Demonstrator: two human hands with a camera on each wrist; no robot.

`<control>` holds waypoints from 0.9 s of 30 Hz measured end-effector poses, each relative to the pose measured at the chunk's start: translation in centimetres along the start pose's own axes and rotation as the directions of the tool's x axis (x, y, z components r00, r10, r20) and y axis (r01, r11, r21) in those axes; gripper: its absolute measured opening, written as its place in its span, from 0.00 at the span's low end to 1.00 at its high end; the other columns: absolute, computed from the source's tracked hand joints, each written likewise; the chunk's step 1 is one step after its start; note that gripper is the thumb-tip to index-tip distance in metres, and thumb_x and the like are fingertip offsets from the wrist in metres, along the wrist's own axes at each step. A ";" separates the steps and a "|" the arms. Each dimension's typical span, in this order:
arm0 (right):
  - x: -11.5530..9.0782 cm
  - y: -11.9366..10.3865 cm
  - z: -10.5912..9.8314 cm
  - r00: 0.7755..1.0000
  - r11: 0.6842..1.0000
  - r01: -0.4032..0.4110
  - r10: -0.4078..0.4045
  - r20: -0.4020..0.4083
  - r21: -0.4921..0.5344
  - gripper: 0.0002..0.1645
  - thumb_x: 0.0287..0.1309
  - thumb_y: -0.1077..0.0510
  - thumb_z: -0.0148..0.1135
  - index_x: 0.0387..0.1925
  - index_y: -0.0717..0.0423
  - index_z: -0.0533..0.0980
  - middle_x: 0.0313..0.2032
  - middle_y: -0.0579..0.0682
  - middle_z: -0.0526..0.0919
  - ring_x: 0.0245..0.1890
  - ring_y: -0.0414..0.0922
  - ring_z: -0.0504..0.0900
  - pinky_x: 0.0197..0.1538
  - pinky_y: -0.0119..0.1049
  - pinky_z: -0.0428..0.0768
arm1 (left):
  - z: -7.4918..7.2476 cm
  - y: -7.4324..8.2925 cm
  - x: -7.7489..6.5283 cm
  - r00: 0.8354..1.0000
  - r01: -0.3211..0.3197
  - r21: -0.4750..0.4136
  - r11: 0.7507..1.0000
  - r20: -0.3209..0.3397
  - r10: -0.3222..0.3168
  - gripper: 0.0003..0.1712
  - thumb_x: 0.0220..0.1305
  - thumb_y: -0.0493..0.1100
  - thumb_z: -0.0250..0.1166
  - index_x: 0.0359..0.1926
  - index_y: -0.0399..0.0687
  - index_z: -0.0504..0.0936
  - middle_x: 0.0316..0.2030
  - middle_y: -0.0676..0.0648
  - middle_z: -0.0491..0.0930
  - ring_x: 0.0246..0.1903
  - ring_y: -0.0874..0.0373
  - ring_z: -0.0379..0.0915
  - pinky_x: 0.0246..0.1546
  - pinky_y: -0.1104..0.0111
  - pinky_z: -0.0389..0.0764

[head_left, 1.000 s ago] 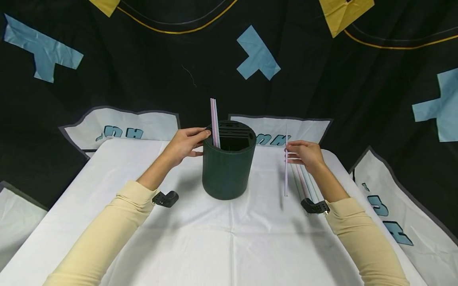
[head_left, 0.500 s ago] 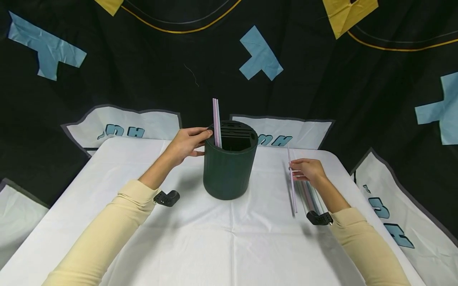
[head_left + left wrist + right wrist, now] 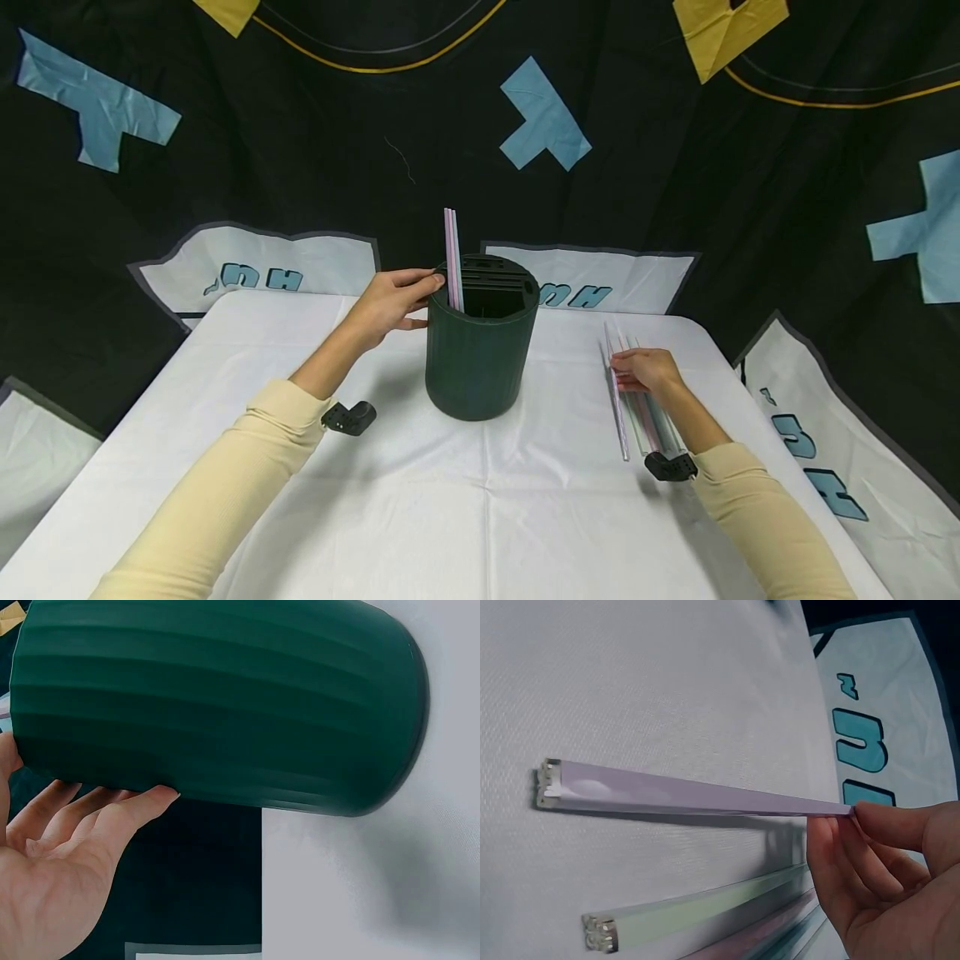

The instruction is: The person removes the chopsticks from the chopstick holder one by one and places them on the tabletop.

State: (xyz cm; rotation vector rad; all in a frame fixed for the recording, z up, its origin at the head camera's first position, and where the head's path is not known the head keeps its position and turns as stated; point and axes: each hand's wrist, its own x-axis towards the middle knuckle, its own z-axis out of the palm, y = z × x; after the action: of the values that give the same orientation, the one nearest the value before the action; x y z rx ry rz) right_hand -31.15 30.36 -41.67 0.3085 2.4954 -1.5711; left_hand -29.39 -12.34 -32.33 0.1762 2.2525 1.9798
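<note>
My left hand (image 3: pixel 392 307) steadies a dark green round bin (image 3: pixel 480 367), its thumb at the rim and the other fingers laid along the ribbed side (image 3: pixel 225 705). A slotted black panel (image 3: pixel 487 271) covers the back of the bin's opening. Several thin lilac, pink and pale blue sticks (image 3: pixel 451 258) stand upright at its left. On the right, my right hand (image 3: pixel 645 371) pinches the far part of a long lilac stick (image 3: pixel 675 789) with a clear, crinkled near end. The stick lies low over the white cloth. Close beside it is a pale green stick (image 3: pixel 682 911).
More sticks (image 3: pixel 660 429), pink, blue and green, lie side by side under and beyond my right hand. A white cloth (image 3: pixel 420 517) covers the table. Behind hangs a black curtain (image 3: pixel 315 150) with blue and yellow shapes.
My right hand has lowered the lilac stick from a raised, upright position down to the cloth, left of the other sticks. My left hand and the bin have stayed in place.
</note>
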 end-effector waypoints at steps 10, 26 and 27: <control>0.3 0.6 0.2 0.999 0.999 -0.015 0.014 -0.029 -0.028 0.23 0.70 0.60 0.61 0.59 0.73 0.75 0.35 0.51 0.87 0.29 0.38 0.85 0.37 0.32 0.88 | -0.1 -0.1 0.0 1.000 -0.001 0.002 1.000 0.002 0.001 0.29 0.73 0.49 0.63 0.70 0.42 0.73 0.67 0.40 0.75 0.66 0.43 0.73 0.53 0.49 0.84; 0.5 1.2 0.5 0.998 0.996 0.000 -0.005 -0.058 -0.087 0.21 0.69 0.61 0.61 0.57 0.73 0.77 0.33 0.51 0.86 0.26 0.37 0.83 0.35 0.32 0.88 | -0.1 -0.1 0.1 1.000 -0.008 0.015 1.000 -0.001 0.008 0.28 0.73 0.49 0.63 0.69 0.43 0.74 0.66 0.41 0.76 0.66 0.44 0.74 0.52 0.50 0.85; 0.5 1.2 0.5 0.998 0.996 -0.002 -0.004 -0.059 -0.092 0.21 0.69 0.61 0.61 0.57 0.73 0.77 0.33 0.51 0.85 0.26 0.37 0.83 0.35 0.32 0.88 | -0.1 -0.2 0.1 1.000 -0.008 0.015 1.000 0.000 0.008 0.28 0.73 0.49 0.63 0.69 0.43 0.74 0.66 0.41 0.76 0.66 0.44 0.74 0.52 0.50 0.85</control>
State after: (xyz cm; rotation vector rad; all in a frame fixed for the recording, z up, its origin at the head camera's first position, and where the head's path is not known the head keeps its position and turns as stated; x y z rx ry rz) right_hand -31.33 30.40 -43.06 0.3457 2.6034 -1.4625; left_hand -29.49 -12.43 -32.47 0.1864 2.2708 1.9677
